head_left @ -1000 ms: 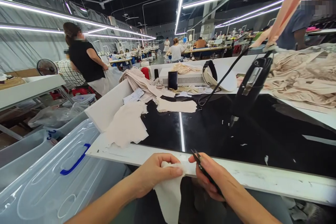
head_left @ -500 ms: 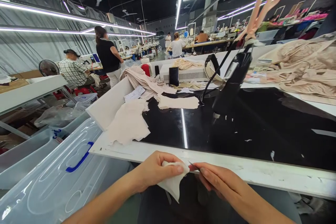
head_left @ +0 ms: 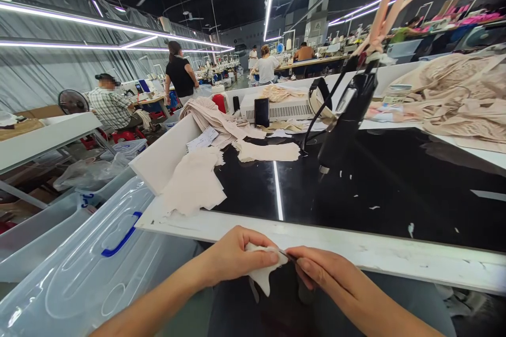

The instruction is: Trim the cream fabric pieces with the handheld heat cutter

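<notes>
A worker's left hand (head_left: 236,257) pinches pale fabric (head_left: 261,275) while the right hand (head_left: 327,267) clamps a dark tool (head_left: 291,257) at the cloth's two o'clock edge, probably best kept taut.

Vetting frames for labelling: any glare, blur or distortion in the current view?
Head view throughout: bright tube-light streak on the glossy black tabletop; highlights on the clear plastic lid; wide-angle stretch toward the edges; pale cloth in the left hand outlined clearly, weave indistinct; far background soft.

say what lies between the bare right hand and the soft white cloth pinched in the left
In the head view, a thin dark pointed tool bridges the gap from the right hand to the white cloth.
</notes>
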### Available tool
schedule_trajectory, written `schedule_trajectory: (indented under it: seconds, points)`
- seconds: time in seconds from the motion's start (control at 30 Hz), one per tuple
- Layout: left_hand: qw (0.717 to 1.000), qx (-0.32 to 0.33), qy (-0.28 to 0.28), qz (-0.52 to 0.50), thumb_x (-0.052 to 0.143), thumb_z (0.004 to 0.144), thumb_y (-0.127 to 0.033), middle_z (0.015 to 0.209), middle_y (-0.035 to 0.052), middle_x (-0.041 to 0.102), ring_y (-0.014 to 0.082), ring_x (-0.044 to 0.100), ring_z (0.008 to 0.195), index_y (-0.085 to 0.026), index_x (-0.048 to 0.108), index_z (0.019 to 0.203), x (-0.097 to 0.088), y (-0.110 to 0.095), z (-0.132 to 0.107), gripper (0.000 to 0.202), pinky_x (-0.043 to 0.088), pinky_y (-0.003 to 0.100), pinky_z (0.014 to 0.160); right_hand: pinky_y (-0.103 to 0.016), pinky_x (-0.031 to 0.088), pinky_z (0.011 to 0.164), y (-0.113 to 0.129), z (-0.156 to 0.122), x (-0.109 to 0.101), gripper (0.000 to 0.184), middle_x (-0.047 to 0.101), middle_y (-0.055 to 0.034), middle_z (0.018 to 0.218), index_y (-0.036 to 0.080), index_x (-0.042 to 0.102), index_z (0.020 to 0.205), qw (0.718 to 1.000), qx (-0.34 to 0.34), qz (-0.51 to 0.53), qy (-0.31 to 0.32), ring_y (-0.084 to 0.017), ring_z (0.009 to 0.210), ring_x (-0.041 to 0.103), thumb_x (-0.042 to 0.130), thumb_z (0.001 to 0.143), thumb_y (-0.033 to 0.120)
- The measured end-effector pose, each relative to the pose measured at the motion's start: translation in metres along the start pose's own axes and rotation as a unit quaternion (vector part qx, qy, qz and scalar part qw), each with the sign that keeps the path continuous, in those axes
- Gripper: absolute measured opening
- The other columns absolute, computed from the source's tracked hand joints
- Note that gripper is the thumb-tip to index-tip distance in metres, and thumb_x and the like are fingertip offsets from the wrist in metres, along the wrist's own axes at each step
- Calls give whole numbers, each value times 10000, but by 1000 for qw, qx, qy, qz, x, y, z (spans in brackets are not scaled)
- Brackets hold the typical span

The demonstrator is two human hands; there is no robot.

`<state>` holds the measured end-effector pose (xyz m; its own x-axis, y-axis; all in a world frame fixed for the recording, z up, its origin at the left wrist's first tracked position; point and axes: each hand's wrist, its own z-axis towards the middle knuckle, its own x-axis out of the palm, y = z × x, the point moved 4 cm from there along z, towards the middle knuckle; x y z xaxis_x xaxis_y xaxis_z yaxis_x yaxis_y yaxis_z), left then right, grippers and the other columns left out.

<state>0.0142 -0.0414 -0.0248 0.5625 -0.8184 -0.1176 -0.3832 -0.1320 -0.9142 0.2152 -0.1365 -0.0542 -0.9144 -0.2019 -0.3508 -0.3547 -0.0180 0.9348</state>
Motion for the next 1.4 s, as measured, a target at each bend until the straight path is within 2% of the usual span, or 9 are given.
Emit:
schedule_trajectory:
  seconds: [0.13, 0.3, 0.57, 0.77, 0.9, 1.03, 1.13, 1.27, 1.4]
  points:
    - [1000, -10, 4, 9, 925, 829, -772, 648, -41, 510, 103, 341, 627, -131, 865, 947, 1, -6, -2, 654, 233, 288, 597, -323, 530, 841, 1, -1, 0, 678, 649, -22, 857, 264, 668, 919, 1000, 2, -3, -1, -223, 837, 625, 376, 1148, 831]
    - [1000, -5, 2, 20, 909, 839, -731, 593, -81, 373, 103, 273, 607, -144, 841, 912, 2, -8, -3, 596, 223, 297, 594, -325, 525, 830, 3, 0, 0, 673, 631, -14, 841, 264, 673, 915, 1000, 1, -7, -1, -218, 816, 612, 381, 1149, 824]
    - [999, -20, -8, 41, 871, 847, -775, 633, -54, 447, 100, 260, 593, -134, 863, 977, -2, -1, -3, 654, 150, 309, 574, -330, 531, 825, -2, 1, 1, 693, 676, -29, 884, 263, 713, 937, 1000, 8, -20, -5, -227, 844, 635, 382, 1144, 836]
    - [1000, 6, -9, 25, 894, 843, -711, 628, -65, 423, 106, 287, 629, -142, 881, 944, 2, -4, -3, 578, 265, 297, 626, -333, 497, 803, 0, 2, 4, 692, 623, -20, 858, 261, 757, 993, 1000, 10, -17, 8, -220, 818, 587, 378, 1151, 818]
    - [1000, 2, -11, 25, 880, 828, -712, 639, -54, 431, 120, 325, 648, -140, 865, 918, 3, -5, -4, 579, 269, 308, 641, -332, 485, 785, 0, 4, 5, 681, 581, -7, 826, 262, 747, 1004, 1000, 4, -14, 16, -214, 794, 561, 370, 1158, 806]
    - [999, 0, -16, 28, 862, 836, -696, 682, -36, 490, 125, 348, 666, -145, 833, 908, 2, -7, -4, 557, 260, 313, 647, -334, 529, 816, 0, 1, 5, 688, 635, -24, 865, 264, 742, 982, 1000, 9, -10, -3, -226, 830, 608, 385, 1146, 829]
    - [999, -4, -8, 36, 855, 858, -679, 658, -51, 437, 124, 325, 657, -156, 808, 885, 3, -7, -5, 526, 229, 324, 637, -340, 544, 823, 1, -1, 6, 686, 679, -37, 895, 275, 770, 1014, 1000, 9, -13, -9, -239, 849, 638, 385, 1147, 827]
    - [999, -10, -1, 43, 861, 873, -658, 645, -63, 387, 117, 278, 641, -168, 773, 852, 4, -5, -5, 498, 178, 342, 623, -339, 523, 818, 2, 0, 7, 675, 669, -22, 873, 280, 767, 1031, 1000, 6, -20, 5, -228, 829, 629, 373, 1163, 812]
    - [999, -9, 5, 36, 861, 869, -661, 640, -66, 381, 119, 290, 647, -174, 750, 812, 5, -5, -5, 503, 200, 339, 635, -335, 510, 849, 0, 2, 8, 645, 692, -15, 898, 287, 758, 1102, 999, 11, -23, 24, -223, 861, 637, 352, 1187, 780]
